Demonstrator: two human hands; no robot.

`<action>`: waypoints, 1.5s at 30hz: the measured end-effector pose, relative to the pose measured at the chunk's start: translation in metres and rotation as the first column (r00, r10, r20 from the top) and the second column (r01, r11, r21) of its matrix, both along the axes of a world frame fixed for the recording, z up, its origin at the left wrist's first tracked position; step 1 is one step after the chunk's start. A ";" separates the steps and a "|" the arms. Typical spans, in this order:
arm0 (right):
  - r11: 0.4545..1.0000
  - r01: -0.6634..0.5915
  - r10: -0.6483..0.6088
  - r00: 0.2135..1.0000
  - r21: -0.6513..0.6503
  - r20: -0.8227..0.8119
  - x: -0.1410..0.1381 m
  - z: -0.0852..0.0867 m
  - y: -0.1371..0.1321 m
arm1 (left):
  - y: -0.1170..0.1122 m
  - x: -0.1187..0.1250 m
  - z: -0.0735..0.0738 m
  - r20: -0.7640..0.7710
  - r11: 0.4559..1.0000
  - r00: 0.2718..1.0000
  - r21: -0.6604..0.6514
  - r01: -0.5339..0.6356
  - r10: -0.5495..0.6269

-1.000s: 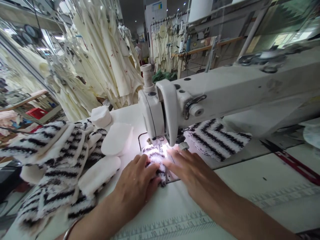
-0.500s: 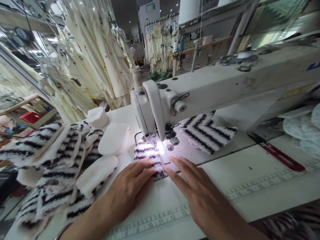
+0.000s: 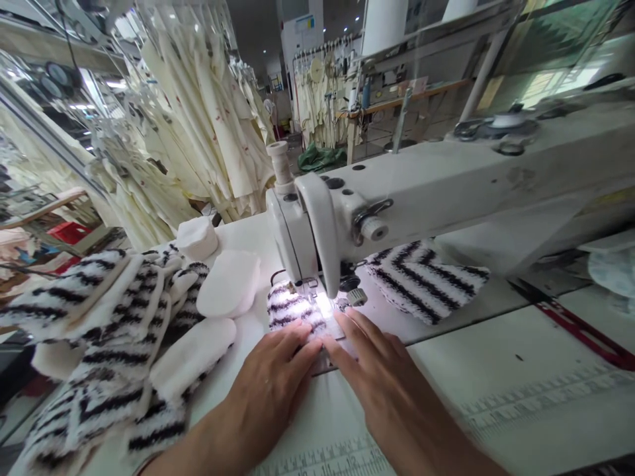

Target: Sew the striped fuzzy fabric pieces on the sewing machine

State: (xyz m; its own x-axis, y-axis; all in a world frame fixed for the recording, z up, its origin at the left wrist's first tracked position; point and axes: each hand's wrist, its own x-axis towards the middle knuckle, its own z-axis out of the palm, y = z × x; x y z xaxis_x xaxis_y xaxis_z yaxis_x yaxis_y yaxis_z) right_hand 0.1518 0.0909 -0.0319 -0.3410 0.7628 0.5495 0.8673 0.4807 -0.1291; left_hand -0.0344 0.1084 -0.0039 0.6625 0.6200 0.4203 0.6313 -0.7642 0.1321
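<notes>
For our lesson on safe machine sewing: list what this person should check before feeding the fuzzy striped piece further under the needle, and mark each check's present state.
1. Left hand flat on the fuzzy black-and-white striped piece: ok.
2. Right hand flat beside it on the white table: ok.
3. Fingertips clear of the needle: cannot tell, glare hides it.
4. Work area lit under the white sewing machine head: ok.
5. Pile of striped and white pieces off the feed path: ok.
6. Presser foot lowered: cannot tell.
</notes>
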 end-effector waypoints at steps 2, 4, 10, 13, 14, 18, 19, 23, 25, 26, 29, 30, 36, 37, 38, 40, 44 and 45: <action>1.000 -0.013 0.014 1.000 -0.011 0.028 0.002 0.004 0.008 | 0.006 0.002 0.001 -0.023 1.000 1.000 0.029 -0.010 0.010; 0.998 -0.036 0.039 0.997 -0.042 0.061 0.005 0.007 0.017 | 0.012 0.003 0.002 -0.048 0.999 0.998 0.048 -0.025 0.027; 0.991 -0.032 0.047 0.993 -0.131 0.112 0.010 0.012 0.029 | 0.031 -0.005 -0.002 -0.069 0.995 0.997 0.091 -0.030 0.036; 0.991 -0.047 0.061 0.992 -0.125 0.110 0.008 0.011 0.024 | 0.040 -0.010 -0.001 -0.083 0.996 0.996 0.090 -0.026 0.033; 0.992 -0.048 0.059 0.994 -0.114 0.095 0.008 0.010 0.021 | 0.042 -0.012 0.000 -0.092 0.996 0.995 0.084 -0.030 0.038; 0.998 -0.033 0.033 0.999 -0.059 0.001 0.006 0.003 0.006 | 0.044 -0.012 0.010 -0.112 0.994 0.989 0.073 -0.084 0.092; 0.998 -0.037 0.036 0.999 -0.059 -0.011 0.006 0.001 0.003 | 0.044 -0.012 0.012 -0.118 0.992 0.987 0.071 -0.101 0.109; 0.995 -0.059 0.054 0.996 -0.083 -0.065 0.006 -0.008 -0.008 | 0.040 -0.009 0.012 -0.145 0.985 0.975 0.064 -0.160 0.167; 0.992 -0.086 0.077 0.992 -0.087 -0.104 0.005 -0.012 -0.012 | 0.038 -0.007 0.008 -0.160 0.981 0.969 0.061 -0.183 0.191; 0.991 -0.098 0.087 0.989 -0.086 -0.123 0.004 -0.015 -0.013 | 0.038 -0.006 0.006 -0.170 0.979 0.964 0.059 -0.196 0.203; 0.993 -0.101 0.091 0.984 -0.062 -0.155 0.001 -0.019 -0.015 | 0.041 -0.002 0.004 -0.212 0.970 0.947 0.043 -0.238 0.242; 0.994 -0.096 0.087 0.984 -0.048 -0.156 0.000 -0.020 -0.015 | 0.044 -0.001 0.006 -0.229 0.967 0.940 0.033 -0.252 0.253; 0.996 -0.089 0.091 0.979 0.020 -0.184 -0.005 -0.003 -0.019 | 0.042 -0.001 0.030 -0.248 0.921 0.897 -0.041 -0.387 0.366; 0.994 -0.106 0.105 0.972 0.008 -0.208 -0.007 0.002 -0.022 | 0.031 -0.004 0.033 -0.245 0.913 0.892 -0.054 -0.404 0.380; 0.991 -0.130 0.122 0.963 -0.017 -0.239 -0.010 0.006 -0.025 | 0.016 -0.006 0.034 -0.216 0.909 0.898 -0.085 -0.409 0.383; 0.980 -0.181 0.145 0.933 -0.083 -0.328 -0.020 0.013 -0.033 | -0.022 -0.008 0.032 -0.078 0.900 0.920 -0.195 -0.391 0.383; 0.976 -0.219 0.194 0.886 -0.011 -0.421 -0.047 0.028 -0.045 | -0.091 -0.002 0.016 0.494 0.771 0.609 -0.526 -0.358 0.620; 0.971 -0.238 0.231 0.892 0.033 -0.389 -0.053 0.033 -0.048 | -0.101 0.001 0.011 0.562 0.739 0.482 -0.545 -0.396 0.672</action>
